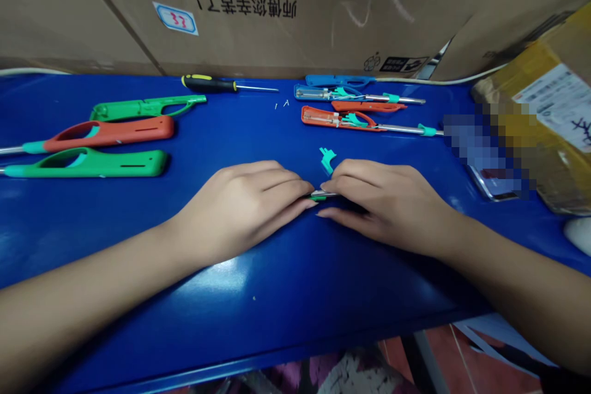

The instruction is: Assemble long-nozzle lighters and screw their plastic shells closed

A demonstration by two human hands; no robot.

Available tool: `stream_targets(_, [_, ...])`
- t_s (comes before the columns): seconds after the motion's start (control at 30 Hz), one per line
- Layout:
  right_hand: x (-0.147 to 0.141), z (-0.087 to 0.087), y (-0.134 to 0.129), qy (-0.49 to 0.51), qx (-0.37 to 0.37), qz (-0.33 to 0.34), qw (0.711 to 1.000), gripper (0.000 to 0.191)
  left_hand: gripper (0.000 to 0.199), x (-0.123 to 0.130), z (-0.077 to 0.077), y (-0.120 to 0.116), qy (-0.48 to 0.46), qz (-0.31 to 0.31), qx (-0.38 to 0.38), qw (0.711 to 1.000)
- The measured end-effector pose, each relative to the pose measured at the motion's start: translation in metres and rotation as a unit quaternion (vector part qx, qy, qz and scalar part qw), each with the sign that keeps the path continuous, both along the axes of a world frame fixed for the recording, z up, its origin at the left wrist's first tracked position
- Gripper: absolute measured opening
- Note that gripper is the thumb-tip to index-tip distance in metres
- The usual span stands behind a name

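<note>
Near the middle of the blue table, my left hand [249, 206] is closed round a green part with a metal piece [322, 194], most of it hidden under my fingers. My right hand [392, 200] meets it from the other side, fingers closed on the metal end. Just beyond my right fingertips lies a teal plastic piece [327, 159]. Farther back on the right are an opened orange lighter [339, 118] and an opened blue lighter [332, 93], their insides showing. A green half shell [143, 109] lies at the back left.
A whole orange lighter [115, 131] and a whole green lighter [111, 163] lie at left. A screwdriver [210, 84] and small screws [285, 103] sit at the back, before a cardboard box [249, 43]. At right are a taped parcel [545, 111] and a partly blurred flat object [494, 166].
</note>
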State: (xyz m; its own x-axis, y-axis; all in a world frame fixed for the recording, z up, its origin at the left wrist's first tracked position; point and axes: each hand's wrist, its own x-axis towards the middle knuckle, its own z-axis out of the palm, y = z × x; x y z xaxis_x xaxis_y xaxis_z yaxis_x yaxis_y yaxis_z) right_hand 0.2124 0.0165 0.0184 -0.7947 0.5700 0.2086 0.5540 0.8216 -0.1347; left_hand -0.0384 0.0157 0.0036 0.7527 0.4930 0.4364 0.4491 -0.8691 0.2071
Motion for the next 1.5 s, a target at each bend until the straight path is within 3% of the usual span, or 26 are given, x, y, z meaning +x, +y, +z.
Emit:
stream_targets(0.23, [-0.003,-0.003,0.001,-0.032,0.061,0.024,0.997,0.029,0.018,0.004,-0.004,-0.004,-0.002,0.006,0.039,0.999])
stream_targets(0.4, [-0.003,-0.002,0.002,-0.044,0.062,0.032,0.997,0.028,0.017,0.007,-0.009,-0.005,-0.010,0.006,0.032,0.999])
stream_targets(0.67, [-0.004,-0.005,0.003,0.047,-0.076,0.001,0.996,0.023,0.017,0.008,-0.012,-0.005,-0.037,0.013,-0.015,0.999])
stream_targets(0.9, [-0.008,-0.008,-0.001,0.160,-0.204,-0.071,0.963,0.009,0.018,0.011,-0.012,-0.008,-0.041,0.023,-0.020,0.999])
stream_targets(1.2, [-0.009,-0.005,0.002,0.131,-0.157,-0.069,0.976,0.012,0.017,0.012,-0.013,-0.007,-0.097,0.020,-0.098,0.990])
stream_targets(1.5, [-0.007,0.003,0.004,0.153,-0.214,-0.071,0.962,0.010,0.016,0.014,-0.011,-0.007,-0.133,0.032,-0.120,0.983])
